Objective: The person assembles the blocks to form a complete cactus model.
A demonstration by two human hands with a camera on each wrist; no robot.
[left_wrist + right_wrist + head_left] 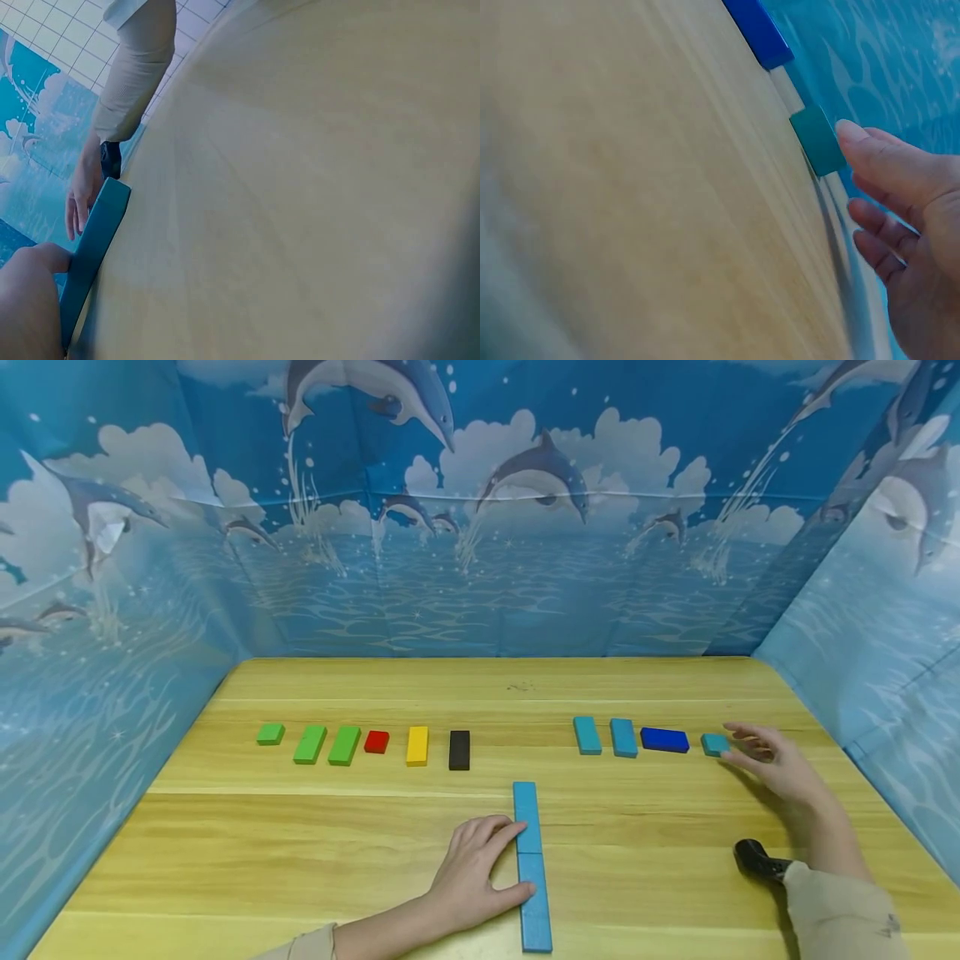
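Dolphin-print curtain [495,572] backs your wood-grain worktop [247,860]

Farthest left lie three green blocks [310,745], then a red block [377,742], yellow block [417,747] and black block [459,751]. Your left hand [476,867], grip spread, touches two light-blue bars [529,806] set end to end. Rightward come two shorter light-blue blocks [587,736], a dark-blue block [664,741] and a small light-blue block [714,744]; your right hand [776,767] is just beside it, grip wide.

From my remote seat I count twelve blocks [623,737] on the counter [315,835]: three green blocks [310,745] (two long, one short), one red block [377,742], one yellow block [417,746], one black block [460,751], one dark blue block [664,740] and five light blue blocks [528,808], four long and one short.
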